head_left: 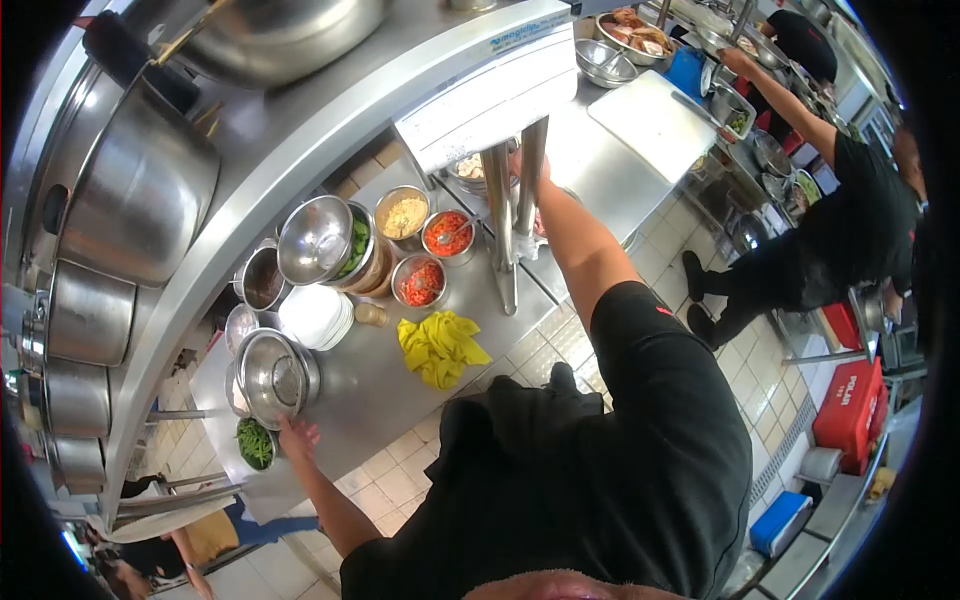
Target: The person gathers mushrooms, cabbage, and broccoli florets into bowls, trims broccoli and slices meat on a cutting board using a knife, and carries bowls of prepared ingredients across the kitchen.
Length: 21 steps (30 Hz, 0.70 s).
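L hand (298, 437) at near rim of steel bowls (275, 378), stacked on L end of tabletop (345, 430); fingers loosely spread, released; contact w/ rim unclear. Green veg bowl (255, 444) just beside.

R hand (530, 172) near bowl w/ pale pcs (468, 167), partly hidden behind metal posts (514, 215); can't tell if fingers clenched or grasping.

Btwn hands: white plates (316, 317), stacked; small jar (371, 315); 2 bowls w/ chopped red veg (420, 281); yellow cloth (441, 348), crumpled, near tabletop edge. Co-worker (860, 210) well apart, far R.
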Each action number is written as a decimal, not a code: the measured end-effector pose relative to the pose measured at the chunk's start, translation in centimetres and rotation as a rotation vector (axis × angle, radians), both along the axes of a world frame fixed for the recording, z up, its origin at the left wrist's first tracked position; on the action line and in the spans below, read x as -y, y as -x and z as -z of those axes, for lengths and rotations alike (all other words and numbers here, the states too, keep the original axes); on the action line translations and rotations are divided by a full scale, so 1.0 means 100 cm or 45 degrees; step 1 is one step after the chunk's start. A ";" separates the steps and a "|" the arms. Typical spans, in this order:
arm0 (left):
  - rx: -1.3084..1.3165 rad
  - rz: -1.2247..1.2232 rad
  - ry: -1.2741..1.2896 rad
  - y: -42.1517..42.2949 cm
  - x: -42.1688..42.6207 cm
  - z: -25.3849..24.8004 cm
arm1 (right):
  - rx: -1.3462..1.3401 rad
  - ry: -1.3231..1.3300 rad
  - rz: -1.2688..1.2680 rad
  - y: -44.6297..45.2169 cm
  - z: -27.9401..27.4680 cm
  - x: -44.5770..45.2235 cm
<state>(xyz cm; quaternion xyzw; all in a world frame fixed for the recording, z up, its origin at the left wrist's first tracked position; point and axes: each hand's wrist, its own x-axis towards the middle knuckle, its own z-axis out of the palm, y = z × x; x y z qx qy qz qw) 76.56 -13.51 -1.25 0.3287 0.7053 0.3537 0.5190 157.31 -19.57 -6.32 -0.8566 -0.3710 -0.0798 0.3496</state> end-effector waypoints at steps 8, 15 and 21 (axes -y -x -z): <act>0.109 0.021 -0.019 0.005 -0.009 0.003 | 0.258 -0.284 -0.018 -0.003 -0.001 -0.003; -0.097 -0.254 -0.206 -0.013 0.014 -0.012 | -0.138 -0.220 -0.104 0.003 -0.060 0.014; -0.843 -0.265 -1.032 -0.021 0.065 -0.006 | -0.844 -0.503 0.075 0.049 -0.160 0.086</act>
